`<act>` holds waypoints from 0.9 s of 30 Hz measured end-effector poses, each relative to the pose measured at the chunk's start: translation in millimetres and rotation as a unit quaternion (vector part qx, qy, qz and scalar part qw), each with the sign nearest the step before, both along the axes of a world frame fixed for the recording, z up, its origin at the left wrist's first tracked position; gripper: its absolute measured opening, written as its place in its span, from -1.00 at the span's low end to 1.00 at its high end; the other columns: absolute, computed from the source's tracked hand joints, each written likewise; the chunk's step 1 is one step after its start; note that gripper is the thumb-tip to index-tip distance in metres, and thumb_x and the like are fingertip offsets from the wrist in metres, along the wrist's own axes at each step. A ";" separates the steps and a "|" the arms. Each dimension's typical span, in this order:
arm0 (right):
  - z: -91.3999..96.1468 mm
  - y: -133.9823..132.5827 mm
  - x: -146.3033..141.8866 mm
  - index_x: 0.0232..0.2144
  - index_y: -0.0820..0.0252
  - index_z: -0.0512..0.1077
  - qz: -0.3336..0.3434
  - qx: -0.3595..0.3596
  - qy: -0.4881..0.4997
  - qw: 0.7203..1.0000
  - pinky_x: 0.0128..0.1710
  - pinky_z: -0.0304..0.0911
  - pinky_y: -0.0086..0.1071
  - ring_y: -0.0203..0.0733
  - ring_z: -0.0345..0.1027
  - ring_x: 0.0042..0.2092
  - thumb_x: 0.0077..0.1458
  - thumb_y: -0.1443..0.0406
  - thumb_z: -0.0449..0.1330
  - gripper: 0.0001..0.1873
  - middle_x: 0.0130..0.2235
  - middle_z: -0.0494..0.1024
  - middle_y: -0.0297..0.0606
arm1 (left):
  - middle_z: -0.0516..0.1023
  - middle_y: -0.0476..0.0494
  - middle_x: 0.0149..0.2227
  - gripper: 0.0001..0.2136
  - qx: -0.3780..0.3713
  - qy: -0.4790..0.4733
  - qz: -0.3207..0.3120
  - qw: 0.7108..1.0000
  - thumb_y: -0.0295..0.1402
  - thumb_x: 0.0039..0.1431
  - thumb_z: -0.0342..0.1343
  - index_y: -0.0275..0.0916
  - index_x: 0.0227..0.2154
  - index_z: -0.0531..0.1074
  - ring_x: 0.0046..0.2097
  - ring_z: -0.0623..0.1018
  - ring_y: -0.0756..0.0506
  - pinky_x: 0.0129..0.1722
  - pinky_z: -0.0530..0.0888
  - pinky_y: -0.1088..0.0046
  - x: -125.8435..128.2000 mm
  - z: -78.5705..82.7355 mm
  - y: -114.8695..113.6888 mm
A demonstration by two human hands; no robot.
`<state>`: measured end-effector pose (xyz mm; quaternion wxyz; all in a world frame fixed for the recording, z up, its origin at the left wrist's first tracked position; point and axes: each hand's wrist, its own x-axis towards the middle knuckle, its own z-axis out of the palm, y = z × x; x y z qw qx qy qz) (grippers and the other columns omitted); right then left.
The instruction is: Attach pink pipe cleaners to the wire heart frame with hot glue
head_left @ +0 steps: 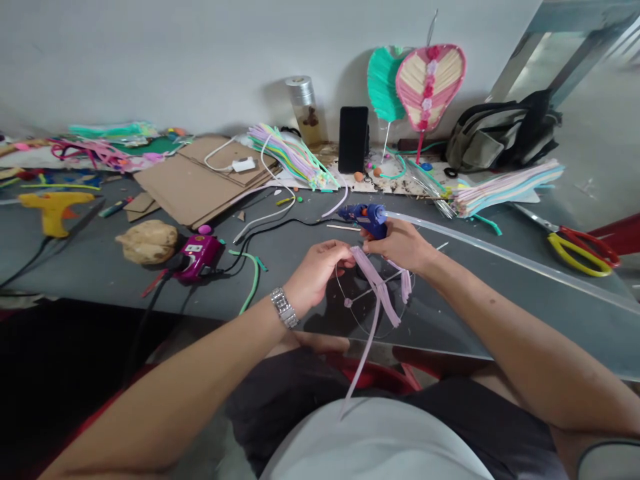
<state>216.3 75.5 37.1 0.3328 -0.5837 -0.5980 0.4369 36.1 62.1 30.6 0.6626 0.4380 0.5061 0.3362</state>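
Head view: your left hand (pixel 320 270) pinches lilac pipe cleaners (pixel 380 287) against a round wire frame (pixel 349 303), held just above the table (pixel 280 287), while your right hand (pixel 397 245) holds a blue glue gun (pixel 364 220) with a long glue stick (pixel 500 257) trailing right. Both grips are closed, the left on the strands and the right on the gun, so a slip could bring the nozzle onto your left fingers (pixel 345 252) and burn them. A snag on the black cord (pixel 280 227) could jerk the gun, and loose strands could drag the frame askew

Blue glue gun (pixel 364 220), raised; lilac pipe-cleaners (pixel 379 288) — drooping
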 end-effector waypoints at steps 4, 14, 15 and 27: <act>2.6 -0.2 -1.4 -0.41 0.21 0.46 0.004 0.010 -0.015 1.000 -0.48 0.10 -0.38 -0.27 0.21 -0.46 -0.24 0.31 0.24 -0.79 -0.51 0.37 -0.38 | 0.54 -0.03 -0.46 -0.92 -0.022 0.013 -0.006 1.000 -0.34 -0.11 0.16 -0.23 -0.52 0.47 -0.36 0.52 -0.01 -0.34 0.33 0.50 1.0 1.8 3.2; -3.0 0.9 2.5 -0.43 0.16 0.46 0.014 0.020 -0.021 0.999 -0.46 0.12 -0.37 -0.21 0.27 -0.40 -0.24 0.29 0.26 -0.81 -0.45 0.42 -0.36 | 0.51 -0.04 -0.54 -0.89 0.119 0.163 -0.089 0.975 -0.34 -0.10 0.15 -0.24 -0.64 0.48 -0.39 0.47 -0.05 -0.30 0.33 0.41 -7.7 15.0 22.7; -3.1 1.2 2.3 -0.44 0.16 0.45 0.014 0.025 -0.017 0.999 -0.44 0.13 -0.37 -0.20 0.28 -0.38 -0.24 0.29 0.27 -0.82 -0.45 0.43 -0.36 | 0.51 -0.04 -0.54 -0.89 0.133 0.175 -0.094 0.971 -0.35 -0.10 0.15 -0.24 -0.64 0.49 -0.39 0.45 -0.05 -0.30 0.32 0.41 -8.3 14.7 24.5; -3.3 1.1 0.9 -0.44 0.17 0.47 0.022 0.020 -0.029 0.999 -0.37 0.19 -0.32 -0.16 0.31 -0.34 -0.21 0.32 0.27 -0.83 -0.37 0.47 -0.29 | 0.26 0.07 -0.64 -0.84 0.212 0.315 -0.153 0.912 -0.35 -0.04 0.12 -0.25 -0.66 0.44 -0.52 0.21 0.02 -0.48 0.09 0.44 -6.8 23.2 23.5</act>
